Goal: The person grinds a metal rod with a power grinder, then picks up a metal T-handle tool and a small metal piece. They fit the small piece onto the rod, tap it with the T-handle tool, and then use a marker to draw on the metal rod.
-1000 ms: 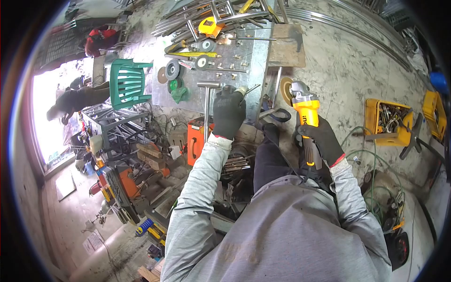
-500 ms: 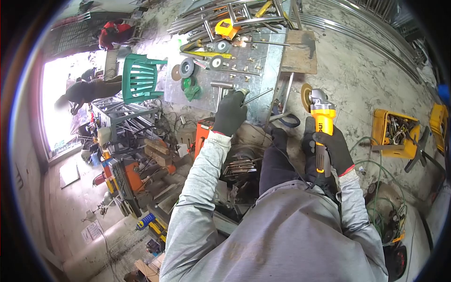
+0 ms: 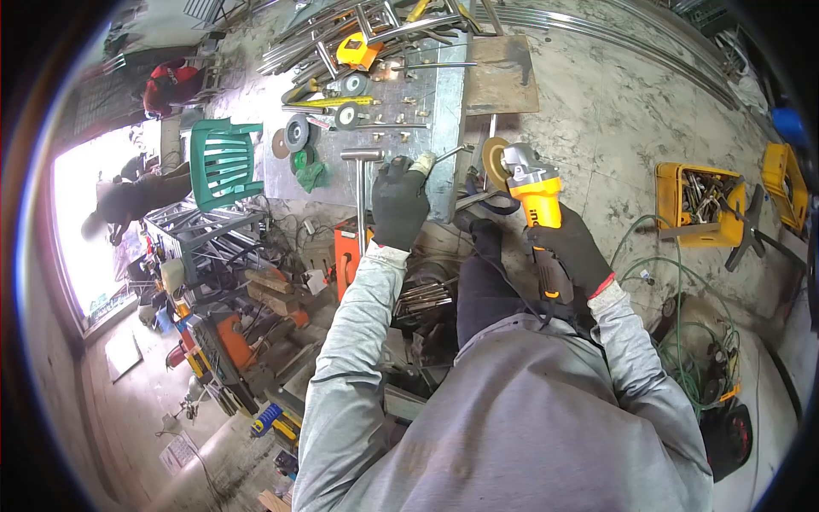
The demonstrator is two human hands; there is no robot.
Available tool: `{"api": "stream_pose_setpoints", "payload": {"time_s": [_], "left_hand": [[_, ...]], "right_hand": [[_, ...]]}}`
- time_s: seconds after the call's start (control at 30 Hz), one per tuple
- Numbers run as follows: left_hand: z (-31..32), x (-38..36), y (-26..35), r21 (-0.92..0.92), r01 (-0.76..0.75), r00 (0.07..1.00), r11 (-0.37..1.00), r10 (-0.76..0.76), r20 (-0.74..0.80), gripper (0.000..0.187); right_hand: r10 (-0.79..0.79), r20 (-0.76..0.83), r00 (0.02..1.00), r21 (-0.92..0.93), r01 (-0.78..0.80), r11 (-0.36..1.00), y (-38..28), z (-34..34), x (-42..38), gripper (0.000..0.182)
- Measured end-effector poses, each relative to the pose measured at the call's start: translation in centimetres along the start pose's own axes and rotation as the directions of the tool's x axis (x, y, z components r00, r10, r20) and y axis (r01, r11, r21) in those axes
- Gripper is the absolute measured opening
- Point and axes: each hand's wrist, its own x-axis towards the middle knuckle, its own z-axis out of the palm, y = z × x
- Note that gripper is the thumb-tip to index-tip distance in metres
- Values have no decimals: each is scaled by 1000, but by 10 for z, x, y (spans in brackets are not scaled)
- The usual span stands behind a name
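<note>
My gloved left hand [image 3: 399,205] is closed around a thin metal rod [image 3: 450,154] at the table's near edge, and the rod's free end points right. Just left of that hand lies a T-shaped metal piece [image 3: 362,156], its long shaft running toward me past my wrist. In my right hand [image 3: 576,249], also gloved, is a yellow and grey angle grinder [image 3: 539,194], gripped by its body. The grinder's brown disc [image 3: 494,164] stands upright, close to the rod's end.
Grinding discs [image 3: 297,132], a tape measure [image 3: 358,51] and small metal parts lie on the metal-topped table [image 3: 328,183]. A green chair [image 3: 226,162] stands to the left. Yellow crates [image 3: 701,205] and a green hose [image 3: 680,299] are at right. Two people are farther left.
The grinder has come left and its disc is now near the rod's end. My left hand has turned slightly, and more of the T-shaped piece shows. The camera view has shifted.
</note>
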Motion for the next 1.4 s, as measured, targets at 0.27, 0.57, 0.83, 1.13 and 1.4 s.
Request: {"api": "stream_pose_setpoints", "payload": {"time_s": [0.27, 0.57, 0.83, 1.13, 1.4], "left_hand": [[19, -3, -8, 11, -46, 995, 999, 47, -93, 53], [26, -4, -8, -22, -85, 971, 996, 78, -225, 53], [26, -4, -10, -29, -90, 975, 995, 82, -205, 54], [21, -4, -7, -35, -89, 981, 995, 82, -178, 55], [19, -13, -6, -18, -84, 983, 996, 80, -168, 56]], "right_hand": [[19, 59, 998, -41, -17, 999, -9, 11, 5, 49], [-8, 17, 1000, -153, 10, 988, 12, 18, 15, 53], [-24, -16, 1000, -240, 19, 971, 1, 25, 16, 53], [-64, -63, 996, -344, 39, 938, 9, 26, 25, 52], [42, -80, 996, -226, -59, 972, -9, 21, 13, 53]]}}
